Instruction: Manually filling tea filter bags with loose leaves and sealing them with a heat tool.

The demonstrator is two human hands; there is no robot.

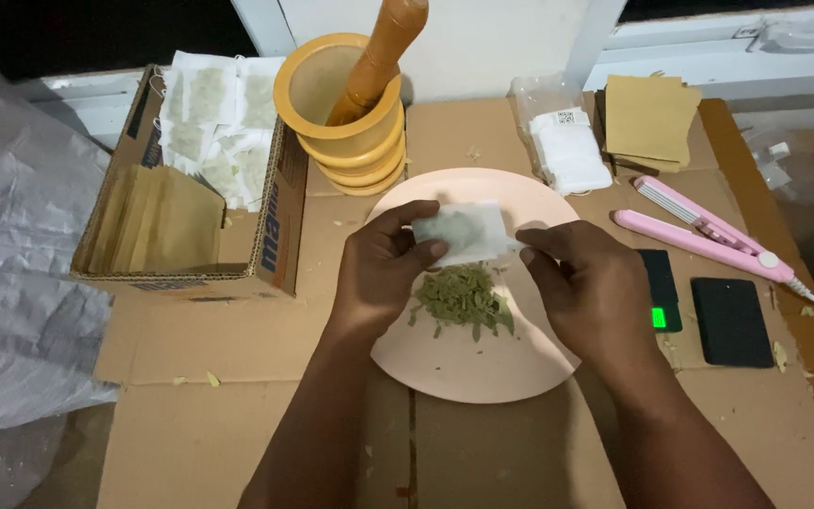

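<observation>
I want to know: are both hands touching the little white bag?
Touching. The head view shows the left hand and right hand pinching the white bag at opposite ends.

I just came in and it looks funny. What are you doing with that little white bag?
Both hands, left hand and right hand, hold a small white filter-paper pouch above a round pale pink plate. A pile of dried green leaves lies on the plate. A yellow wooden mortar stands behind it.
</observation>
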